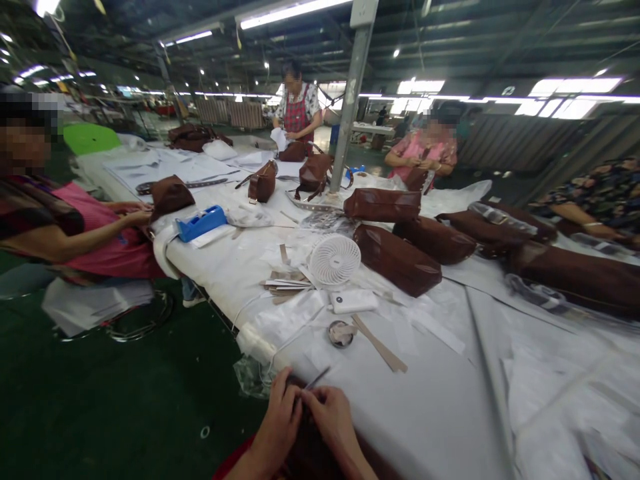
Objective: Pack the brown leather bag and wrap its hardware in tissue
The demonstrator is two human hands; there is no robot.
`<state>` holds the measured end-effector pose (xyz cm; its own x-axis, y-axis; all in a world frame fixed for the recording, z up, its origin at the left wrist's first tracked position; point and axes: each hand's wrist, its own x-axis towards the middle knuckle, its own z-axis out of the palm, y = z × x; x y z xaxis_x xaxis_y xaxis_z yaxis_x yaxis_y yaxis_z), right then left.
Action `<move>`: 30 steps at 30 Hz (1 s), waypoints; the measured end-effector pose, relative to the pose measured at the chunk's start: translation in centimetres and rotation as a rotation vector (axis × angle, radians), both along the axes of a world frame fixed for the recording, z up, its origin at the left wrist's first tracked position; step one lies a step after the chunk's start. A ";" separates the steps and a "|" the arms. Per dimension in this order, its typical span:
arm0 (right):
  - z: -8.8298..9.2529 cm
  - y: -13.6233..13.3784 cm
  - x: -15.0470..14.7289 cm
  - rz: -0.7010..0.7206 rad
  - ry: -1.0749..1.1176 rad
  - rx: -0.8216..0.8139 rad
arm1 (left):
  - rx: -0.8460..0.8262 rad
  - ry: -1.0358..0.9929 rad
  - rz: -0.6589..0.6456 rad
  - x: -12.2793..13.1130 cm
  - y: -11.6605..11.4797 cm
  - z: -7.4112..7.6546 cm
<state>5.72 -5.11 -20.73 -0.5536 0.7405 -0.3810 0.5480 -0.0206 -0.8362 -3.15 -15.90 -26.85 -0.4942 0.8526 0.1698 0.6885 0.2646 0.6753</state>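
Note:
At the table's near edge, my left hand (281, 412) is closed with its fingers pressed on a dark brown leather piece (311, 445) in my lap, which looks like a bag. My right hand (331, 415) meets it there, thumb and forefinger pinched together at the left fingertips. A thin, dark, pointed strip or tool (318, 378) sticks up between the two hands; which hand grips it I cannot tell. What lies within the right pinch is hidden by the fingers. Most of the leather piece is covered by my hands and forearms.
Ahead on the white-covered table (430, 400) are a small round dish (341, 335), card strips (381, 345), a white phone (354, 301) and a white fan (335, 259). Brown leather bags (397, 259) lie beyond. A blue tape dispenser (202, 224) stands left. Several co-workers sit or stand around; a metal post (350, 107) rises mid-table.

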 end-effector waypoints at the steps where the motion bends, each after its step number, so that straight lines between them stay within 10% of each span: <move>1: -0.2 -0.1 0.0 -0.015 0.005 -0.027 | 0.005 0.001 0.004 0.0 0.0 -0.1; 21: -2.2 -0.5 0.2 -0.072 0.131 -0.057 | 0.070 -0.078 -0.001 -0.2 -0.1 -0.4; 30: -0.3 -0.4 0.6 -0.027 0.152 0.045 | -0.051 -0.178 -0.221 -2.6 -0.3 4.0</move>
<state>6.27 -5.54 -21.06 -0.5822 0.7702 -0.2604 0.4148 0.0060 -0.9099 -5.75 -16.17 -22.90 -0.3135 0.9482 0.0512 0.6054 0.1581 0.7800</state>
